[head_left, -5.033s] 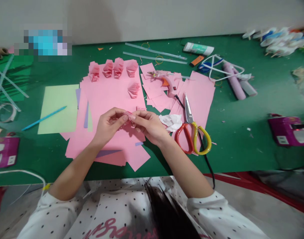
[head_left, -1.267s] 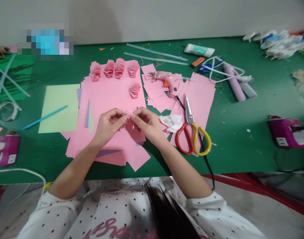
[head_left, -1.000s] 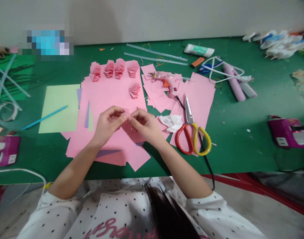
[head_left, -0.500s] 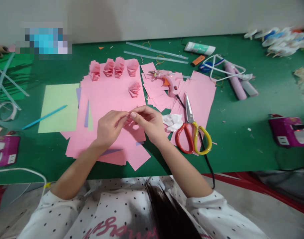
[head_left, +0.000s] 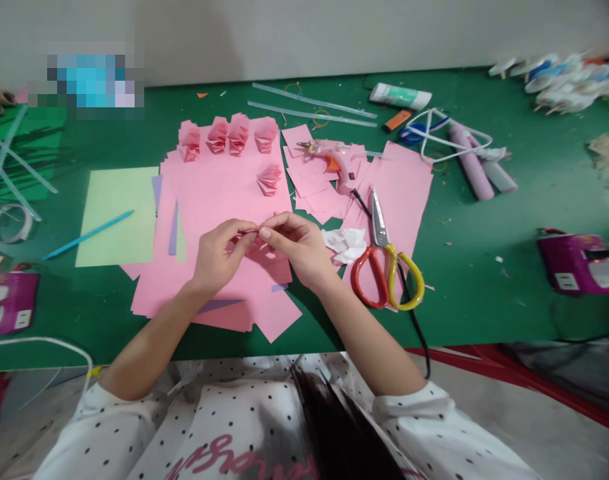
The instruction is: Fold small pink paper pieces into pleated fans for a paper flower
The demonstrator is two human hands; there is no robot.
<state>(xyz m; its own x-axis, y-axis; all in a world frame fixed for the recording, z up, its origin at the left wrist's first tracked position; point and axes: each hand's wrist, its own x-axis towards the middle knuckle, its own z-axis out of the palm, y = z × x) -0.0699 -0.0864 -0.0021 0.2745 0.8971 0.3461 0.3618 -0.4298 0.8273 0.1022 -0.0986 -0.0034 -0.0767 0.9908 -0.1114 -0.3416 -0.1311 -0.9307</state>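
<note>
Above the stacked pink sheets [head_left: 214, 193], my left hand [head_left: 220, 252] and my right hand [head_left: 297, 248] meet at their fingertips. Both pinch a small folded pink paper piece [head_left: 257, 241], mostly hidden by the fingers. Beyond them, several pleated pink paper pieces stand on the sheets, one [head_left: 269, 180] just ahead of my hands and others [head_left: 238, 135] along the far edge. Right of my right hand lie a crumpled white tissue [head_left: 345, 245] and scissors [head_left: 380, 230] with one red and one yellow handle. A pink glue gun [head_left: 340, 163] rests on small pink paper pieces.
A light green sheet [head_left: 115, 230] with a blue pen [head_left: 89, 235] lies at left. Clear glue sticks [head_left: 312, 115], a white-and-green tube [head_left: 400, 97] and an orange cutter [head_left: 397, 121] lie farther back. Purple boxes [head_left: 574, 263] sit near both sides; a black cord passes under the scissors.
My left fingers have shifted slightly at the folded paper, while my right hand stays nearly in place. The things on the table have not moved.
</note>
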